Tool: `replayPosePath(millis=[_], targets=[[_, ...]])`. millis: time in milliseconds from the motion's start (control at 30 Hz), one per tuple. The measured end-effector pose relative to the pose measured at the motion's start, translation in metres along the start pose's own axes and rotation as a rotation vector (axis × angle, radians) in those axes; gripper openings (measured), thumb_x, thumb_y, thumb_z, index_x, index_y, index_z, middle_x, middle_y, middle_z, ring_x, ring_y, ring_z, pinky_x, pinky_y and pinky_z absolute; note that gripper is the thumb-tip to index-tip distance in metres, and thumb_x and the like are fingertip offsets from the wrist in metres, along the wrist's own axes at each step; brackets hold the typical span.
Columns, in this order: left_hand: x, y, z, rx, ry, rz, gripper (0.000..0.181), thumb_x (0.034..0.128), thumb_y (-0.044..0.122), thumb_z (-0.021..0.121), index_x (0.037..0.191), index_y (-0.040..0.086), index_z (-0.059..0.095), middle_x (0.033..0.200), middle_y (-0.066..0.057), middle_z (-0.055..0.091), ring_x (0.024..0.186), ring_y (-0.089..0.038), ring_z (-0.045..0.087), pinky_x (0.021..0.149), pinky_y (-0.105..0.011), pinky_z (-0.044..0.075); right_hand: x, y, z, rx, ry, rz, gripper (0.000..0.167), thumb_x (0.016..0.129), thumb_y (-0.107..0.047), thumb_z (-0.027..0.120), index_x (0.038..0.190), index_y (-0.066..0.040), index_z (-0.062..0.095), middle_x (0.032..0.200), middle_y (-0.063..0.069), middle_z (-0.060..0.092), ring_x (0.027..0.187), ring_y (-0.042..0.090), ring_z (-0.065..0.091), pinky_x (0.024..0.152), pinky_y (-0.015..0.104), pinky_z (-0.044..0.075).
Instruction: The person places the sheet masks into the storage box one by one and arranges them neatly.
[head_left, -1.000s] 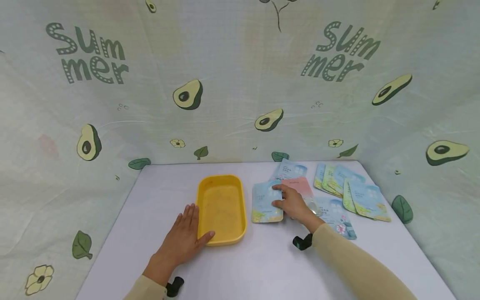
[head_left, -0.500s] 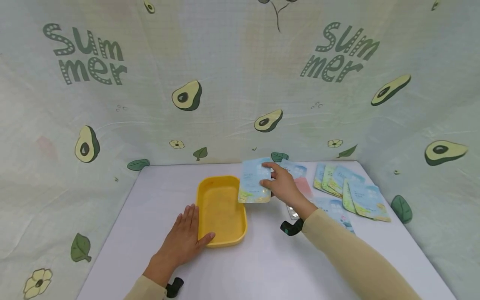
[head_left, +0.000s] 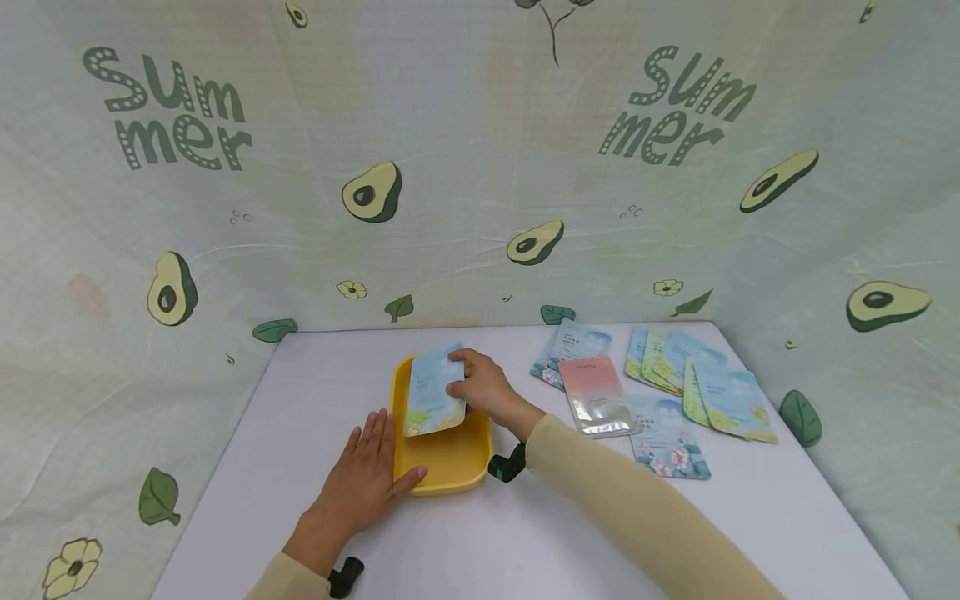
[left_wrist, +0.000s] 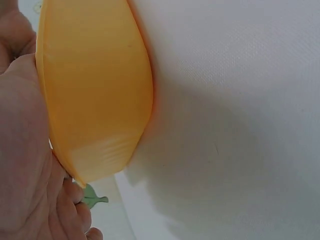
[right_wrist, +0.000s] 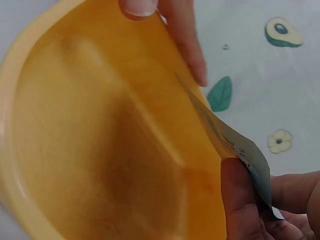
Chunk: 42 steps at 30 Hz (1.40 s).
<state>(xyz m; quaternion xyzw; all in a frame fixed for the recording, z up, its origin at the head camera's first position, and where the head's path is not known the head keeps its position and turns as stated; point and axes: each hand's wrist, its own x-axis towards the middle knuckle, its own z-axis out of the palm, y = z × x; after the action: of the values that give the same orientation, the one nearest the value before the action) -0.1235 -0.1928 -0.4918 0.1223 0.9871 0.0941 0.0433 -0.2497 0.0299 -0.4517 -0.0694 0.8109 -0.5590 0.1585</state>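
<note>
A light blue face mask packet with a printed yellow-green lower edge hangs over the yellow plastic tray. My right hand pinches the packet by its right edge, between thumb and fingers. In the right wrist view the packet is seen nearly edge-on, slanting above the tray's inside. At the tray's left side rests my left hand, its fingers straight along the rim and the thumb over the near corner. The left wrist view shows the palm against the outer wall of the tray.
On the right of the white table lie a pink and silver packet, a blue floral packet, another one behind, and overlapping blue and green packets. A printed cloth stands behind the table.
My right hand has carried the blue packet leftward from beside the pink packet, raising it and bringing it over the tray. The pink and silver packet is now uncovered. My left hand stays put.
</note>
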Motion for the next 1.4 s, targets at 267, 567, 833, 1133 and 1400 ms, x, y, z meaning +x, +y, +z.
replayPosePath(millis=[267,567,833,1133,1400], targets=[[-0.002,0.000,0.000,-0.012,0.025,0.002,0.107,0.1013,0.073,0.047,0.164,-0.009,0.020,0.172,-0.028,0.020,0.161,-0.044,0.018,0.129,-0.062,0.019,0.004,0.006,0.022,-0.133,-0.012,-0.004,0.050,0.098,-0.006,0.071,0.146,-0.014,0.059,0.125,0.019,0.070,0.090,0.021,0.071,0.073,0.033,0.064],[-0.001,0.000,0.000,-0.022,0.019,0.010,0.105,0.1032,0.071,0.045,0.163,-0.010,0.020,0.172,-0.029,0.021,0.161,-0.045,0.018,0.129,-0.061,0.022,0.003,0.009,0.022,-0.360,-0.121,-0.082,0.047,0.103,-0.004,0.057,0.151,-0.010,0.057,0.139,0.020,0.066,0.118,0.030,0.067,0.096,0.045,0.061],[0.000,0.000,0.000,-0.028,0.009,0.008,0.106,0.1025,0.074,0.043,0.163,-0.010,0.020,0.172,-0.028,0.020,0.161,-0.044,0.017,0.130,-0.060,0.022,0.002,0.010,0.024,-0.535,-0.080,-0.106,0.057,0.097,-0.006,0.072,0.152,-0.010,0.057,0.151,0.013,0.061,0.119,0.025,0.067,0.107,0.044,0.057],[-0.001,0.001,-0.001,-0.041,0.005,-0.006,0.107,0.1022,0.073,0.044,0.164,-0.010,0.020,0.172,-0.028,0.020,0.162,-0.044,0.017,0.130,-0.060,0.021,0.001,0.007,0.023,-0.597,-0.067,-0.089,0.063,0.096,-0.009,0.076,0.155,-0.008,0.053,0.156,0.011,0.057,0.129,0.027,0.064,0.111,0.044,0.054],[-0.001,0.002,0.001,-0.038,0.011,-0.013,0.106,0.1021,0.073,0.045,0.164,-0.010,0.020,0.172,-0.028,0.021,0.161,-0.044,0.018,0.130,-0.059,0.022,-0.013,-0.003,0.012,-0.739,0.026,-0.138,0.056,0.105,-0.025,0.067,0.155,-0.004,0.051,0.124,0.015,0.076,0.097,0.026,0.076,0.093,0.042,0.063]])
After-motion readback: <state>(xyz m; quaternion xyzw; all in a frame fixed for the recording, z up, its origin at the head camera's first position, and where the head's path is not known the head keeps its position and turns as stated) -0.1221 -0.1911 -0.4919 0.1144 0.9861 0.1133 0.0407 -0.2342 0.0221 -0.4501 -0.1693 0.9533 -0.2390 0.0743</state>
